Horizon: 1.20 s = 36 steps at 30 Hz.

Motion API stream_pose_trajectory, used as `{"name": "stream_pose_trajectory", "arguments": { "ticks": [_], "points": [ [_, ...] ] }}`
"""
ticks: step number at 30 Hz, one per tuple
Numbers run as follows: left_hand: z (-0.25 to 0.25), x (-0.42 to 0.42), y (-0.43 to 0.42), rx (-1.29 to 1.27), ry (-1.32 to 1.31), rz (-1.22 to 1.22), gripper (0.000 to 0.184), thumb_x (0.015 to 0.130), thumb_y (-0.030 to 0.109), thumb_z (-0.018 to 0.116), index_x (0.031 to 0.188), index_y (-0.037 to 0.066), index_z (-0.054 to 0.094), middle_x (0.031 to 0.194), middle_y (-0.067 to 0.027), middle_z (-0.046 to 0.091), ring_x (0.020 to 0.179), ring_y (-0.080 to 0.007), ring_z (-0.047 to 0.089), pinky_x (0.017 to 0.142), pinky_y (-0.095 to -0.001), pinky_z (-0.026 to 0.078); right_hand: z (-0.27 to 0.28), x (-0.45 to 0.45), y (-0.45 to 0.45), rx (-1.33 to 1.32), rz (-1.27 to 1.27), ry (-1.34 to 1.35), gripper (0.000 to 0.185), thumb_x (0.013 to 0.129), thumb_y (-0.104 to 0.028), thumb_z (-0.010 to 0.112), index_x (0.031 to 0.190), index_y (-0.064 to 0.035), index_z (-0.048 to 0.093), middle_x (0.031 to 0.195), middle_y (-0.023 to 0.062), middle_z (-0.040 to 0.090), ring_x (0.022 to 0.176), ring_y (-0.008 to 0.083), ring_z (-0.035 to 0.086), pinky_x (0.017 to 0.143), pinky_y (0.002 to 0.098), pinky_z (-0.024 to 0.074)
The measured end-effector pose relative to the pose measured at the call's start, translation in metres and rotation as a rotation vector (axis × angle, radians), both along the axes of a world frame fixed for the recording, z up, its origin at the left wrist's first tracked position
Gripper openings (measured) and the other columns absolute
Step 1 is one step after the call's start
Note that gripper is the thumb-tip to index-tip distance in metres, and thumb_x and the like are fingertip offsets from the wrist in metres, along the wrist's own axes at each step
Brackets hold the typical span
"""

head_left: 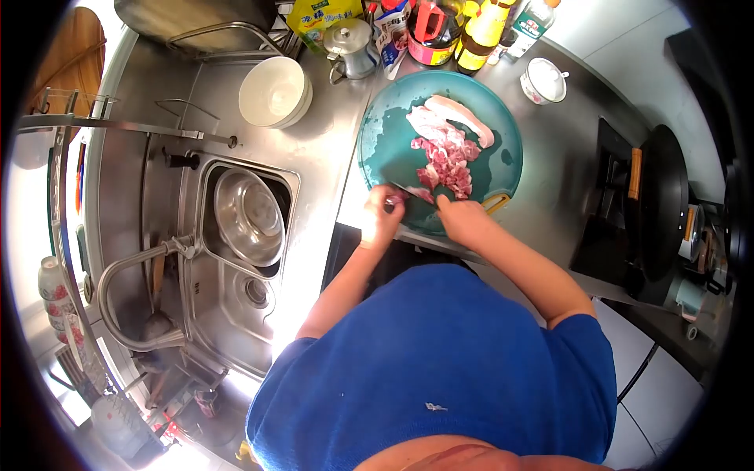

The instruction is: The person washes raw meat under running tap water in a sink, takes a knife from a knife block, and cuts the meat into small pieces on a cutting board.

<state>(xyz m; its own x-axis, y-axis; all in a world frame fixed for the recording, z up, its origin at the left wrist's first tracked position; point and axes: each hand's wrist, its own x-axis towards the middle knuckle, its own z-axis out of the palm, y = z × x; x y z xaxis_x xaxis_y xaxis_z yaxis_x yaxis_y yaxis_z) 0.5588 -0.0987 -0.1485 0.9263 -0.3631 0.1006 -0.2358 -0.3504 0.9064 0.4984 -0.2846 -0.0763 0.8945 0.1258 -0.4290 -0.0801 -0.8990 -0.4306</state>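
Observation:
A round green cutting board [503,169] lies on the steel counter with cut raw meat [449,161] heaped in its middle and a pale strip of meat [462,118] above the heap. My left hand [382,212] is closed on a small piece of meat at the board's lower left edge. Close to its right, my right hand [463,220] is closed round the dark handle of a knife, whose thin blade [404,188] points toward the left hand. A small piece of meat [420,193] lies by the blade.
Left of the board are a white bowl [275,92] and a sink holding a steel basin [249,217]. Bottles [482,35] and a metal pot [350,49] stand behind the board. A small bowl [543,82] and a black wok [666,202] are on the right.

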Motion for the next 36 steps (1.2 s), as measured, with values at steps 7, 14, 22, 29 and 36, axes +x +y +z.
{"name": "stream_pose_trajectory", "arguments": {
  "ticks": [7,14,22,29,36],
  "points": [
    [0.051,0.015,0.005,-0.855,0.625,0.151,0.014,0.087,-0.005,0.056,0.095,0.001,0.046,0.091,-0.0145,0.062,0.082,-0.019,0.062,0.078,-0.0325,0.051,0.007,0.008,-0.011,-0.01,-0.053,-0.061,0.021,0.091,-0.02,0.05,0.093,0.0004,0.047,0.072,0.0215,0.063,0.071,0.039,0.063,0.063,0.0487,0.0483],
    [0.027,-0.002,0.01,-0.28,0.38,0.068,0.02,0.081,-0.011,0.054,0.097,0.0,0.048,0.09,-0.0117,0.062,0.084,-0.0196,0.064,0.08,-0.0308,0.053,0.019,0.027,-0.002,0.097,-0.225,-0.258,0.021,0.09,-0.02,0.05,0.094,0.0008,0.047,0.07,0.0211,0.062,0.069,0.0382,0.063,0.063,0.0485,0.0485],
    [0.01,-0.011,0.004,0.157,-0.241,0.015,0.025,0.068,-0.008,0.06,0.09,0.002,0.056,0.083,-0.0106,0.06,0.078,-0.0266,0.06,0.071,-0.0343,0.049,0.011,-0.021,-0.009,-0.124,0.111,0.032,0.014,0.082,-0.011,0.054,0.089,-0.0016,0.046,0.068,0.0199,0.062,0.069,0.0365,0.064,0.06,0.0463,0.0496],
    [0.027,-0.026,0.009,-0.021,0.1,-0.152,0.018,0.076,-0.005,0.061,0.092,0.002,0.057,0.083,-0.0079,0.063,0.084,-0.0215,0.062,0.077,-0.0317,0.05,-0.019,0.027,0.026,0.077,0.055,-0.151,0.018,0.084,-0.015,0.054,0.091,-0.0007,0.047,0.07,0.0211,0.063,0.07,0.0387,0.064,0.063,0.0494,0.0486],
    [0.054,-0.002,-0.003,-0.598,0.698,-0.002,0.02,0.089,0.004,0.057,0.108,0.002,0.052,0.087,-0.01,0.063,0.083,-0.0197,0.065,0.07,-0.0306,0.053,0.002,0.011,-0.028,0.006,-0.207,-0.122,0.022,0.09,-0.023,0.051,0.092,-0.0023,0.047,0.072,0.0211,0.063,0.072,0.0408,0.062,0.066,0.0509,0.0477]
  ]
}}
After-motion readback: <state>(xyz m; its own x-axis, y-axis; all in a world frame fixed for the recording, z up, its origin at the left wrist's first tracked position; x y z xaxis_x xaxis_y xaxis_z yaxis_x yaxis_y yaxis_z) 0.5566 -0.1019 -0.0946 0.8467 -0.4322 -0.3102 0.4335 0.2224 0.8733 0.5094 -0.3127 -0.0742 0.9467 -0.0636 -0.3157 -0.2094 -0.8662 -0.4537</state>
